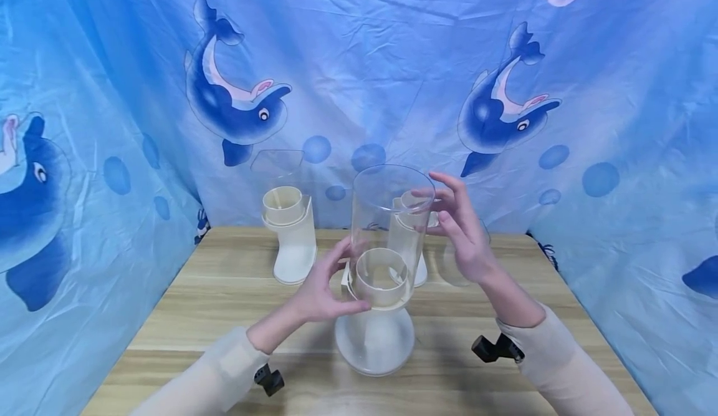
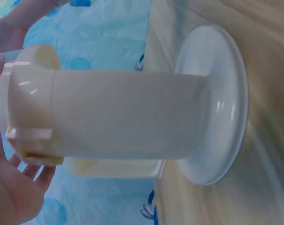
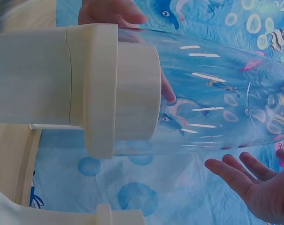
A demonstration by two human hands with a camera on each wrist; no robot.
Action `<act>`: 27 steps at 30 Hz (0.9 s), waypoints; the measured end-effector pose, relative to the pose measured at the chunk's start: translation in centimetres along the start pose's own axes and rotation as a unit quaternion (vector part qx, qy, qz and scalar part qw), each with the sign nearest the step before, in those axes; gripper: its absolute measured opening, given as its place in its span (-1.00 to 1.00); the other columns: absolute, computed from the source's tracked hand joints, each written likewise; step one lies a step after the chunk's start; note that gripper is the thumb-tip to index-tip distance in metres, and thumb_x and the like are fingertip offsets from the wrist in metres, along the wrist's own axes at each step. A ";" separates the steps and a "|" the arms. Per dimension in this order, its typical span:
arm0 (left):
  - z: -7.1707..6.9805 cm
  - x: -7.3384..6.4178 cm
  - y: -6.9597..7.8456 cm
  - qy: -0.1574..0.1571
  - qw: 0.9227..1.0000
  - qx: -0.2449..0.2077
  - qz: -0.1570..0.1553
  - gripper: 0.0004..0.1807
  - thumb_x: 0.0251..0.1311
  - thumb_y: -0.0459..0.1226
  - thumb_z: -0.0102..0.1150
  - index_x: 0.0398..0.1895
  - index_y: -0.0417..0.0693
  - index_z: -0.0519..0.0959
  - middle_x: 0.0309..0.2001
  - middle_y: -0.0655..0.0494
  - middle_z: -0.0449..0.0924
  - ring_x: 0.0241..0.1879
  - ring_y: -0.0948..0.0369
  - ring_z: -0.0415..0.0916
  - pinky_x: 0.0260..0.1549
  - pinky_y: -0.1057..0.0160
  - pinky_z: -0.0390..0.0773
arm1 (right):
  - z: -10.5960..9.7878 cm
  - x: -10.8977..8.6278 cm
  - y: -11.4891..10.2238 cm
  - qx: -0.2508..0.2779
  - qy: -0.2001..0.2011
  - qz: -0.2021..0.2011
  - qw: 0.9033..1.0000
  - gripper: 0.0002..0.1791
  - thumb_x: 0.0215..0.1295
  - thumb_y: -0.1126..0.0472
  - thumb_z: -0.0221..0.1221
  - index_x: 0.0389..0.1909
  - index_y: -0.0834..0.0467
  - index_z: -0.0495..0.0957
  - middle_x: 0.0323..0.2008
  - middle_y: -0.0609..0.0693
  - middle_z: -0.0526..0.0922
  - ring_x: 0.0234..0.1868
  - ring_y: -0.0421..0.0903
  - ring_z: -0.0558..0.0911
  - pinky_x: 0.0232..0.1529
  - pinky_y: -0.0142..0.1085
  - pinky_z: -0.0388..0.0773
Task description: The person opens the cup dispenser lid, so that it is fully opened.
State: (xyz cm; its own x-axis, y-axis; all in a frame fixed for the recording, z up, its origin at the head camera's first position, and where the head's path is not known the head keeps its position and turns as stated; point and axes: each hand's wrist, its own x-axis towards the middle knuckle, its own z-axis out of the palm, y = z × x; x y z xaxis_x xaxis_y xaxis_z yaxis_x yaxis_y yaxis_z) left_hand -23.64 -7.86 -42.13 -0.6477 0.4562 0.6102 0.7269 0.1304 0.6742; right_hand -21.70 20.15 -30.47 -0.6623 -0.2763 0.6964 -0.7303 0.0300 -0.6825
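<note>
A white stand (image 1: 377, 340) with a round base and cream collar stands upright on the table. A clear cylinder (image 1: 387, 216), open at its top, rises around the collar's inner ring. My left hand (image 1: 328, 288) holds the cylinder's lower end, right at the collar, thumb in front and fingers round the left side. In the left wrist view this hand (image 2: 15, 187) overlaps the collar (image 2: 34, 108). My right hand (image 1: 462, 235) is raised by the cylinder's upper right side, fingers spread. From the right wrist view, those fingertips (image 3: 214, 164) show just apart from the clear wall (image 3: 203, 117).
Two similar stands are behind, one at the back left (image 1: 294, 241) with a clear piece (image 1: 277, 163) above it, one seen partly through the cylinder (image 1: 419, 272). Another clear piece (image 1: 457, 266) is behind the right hand. A blue dolphin-print curtain (image 1: 364, 60) surrounds the wooden table (image 1: 224, 297).
</note>
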 end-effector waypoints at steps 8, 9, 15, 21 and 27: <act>1.3 -0.5 0.5 0.013 0.999 0.047 -0.020 0.39 -0.19 -0.07 0.76 0.72 0.23 0.05 0.49 0.08 0.51 0.37 0.07 0.54 0.23 -0.05 0.67 | 0.3 0.1 0.8 0.003 -0.028 0.007 1.000 -0.36 0.60 0.15 -0.13 0.62 0.18 0.08 0.30 0.42 0.51 0.14 -0.12 0.73 -0.03 -0.14 0.81; 1.4 -0.3 0.6 0.015 0.998 0.048 -0.023 0.40 -0.23 -0.07 0.77 0.71 0.25 0.06 0.48 0.09 0.51 0.38 0.08 0.53 0.25 -0.05 0.66 | 0.3 0.3 0.8 0.003 -0.022 0.007 1.000 -0.35 0.61 0.07 -0.09 0.62 0.16 0.09 0.30 0.40 0.53 0.14 -0.11 0.73 -0.03 -0.14 0.81; 1.9 0.8 0.4 0.001 0.999 0.014 -0.034 0.60 -0.42 -0.11 0.85 0.74 0.34 -0.07 0.51 0.11 0.48 0.44 0.11 0.49 0.42 0.00 0.55 | 0.4 2.3 -0.3 -0.021 -0.011 -0.011 1.000 -0.06 0.44 -0.34 0.21 0.62 0.06 0.13 0.34 0.28 0.58 0.16 -0.03 0.74 -0.07 -0.21 0.82; 1.8 1.1 0.5 -0.014 0.999 0.012 -0.044 0.65 -0.45 -0.13 0.87 0.75 0.38 -0.11 0.49 0.09 0.53 0.42 0.11 0.54 0.43 0.01 0.54 | 0.8 3.1 -2.3 -0.095 -0.052 0.002 0.994 -0.02 0.14 0.20 0.51 0.57 0.03 0.24 0.45 0.12 0.52 0.25 0.12 0.71 -0.04 -0.07 0.84; 1.4 1.5 0.8 -0.034 0.997 0.052 -0.054 0.67 -0.46 -0.03 0.88 0.75 0.43 -0.13 0.42 0.18 0.59 0.36 0.14 0.57 0.39 -0.11 0.55 | 1.0 2.6 -3.1 -0.089 -0.047 -0.019 0.995 -0.09 -0.05 0.43 0.55 0.40 0.21 0.42 0.42 0.10 0.54 0.27 -0.05 0.70 0.04 -0.06 0.81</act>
State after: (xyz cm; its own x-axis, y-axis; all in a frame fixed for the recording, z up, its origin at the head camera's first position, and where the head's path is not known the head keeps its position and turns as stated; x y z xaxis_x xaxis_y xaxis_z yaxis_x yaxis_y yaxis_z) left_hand -23.71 -5.84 -41.31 -0.7090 0.4930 0.5043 0.6757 0.2703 0.6858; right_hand -20.99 18.38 -26.77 -0.6208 -0.3694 0.6914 -0.7784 0.1859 -0.5996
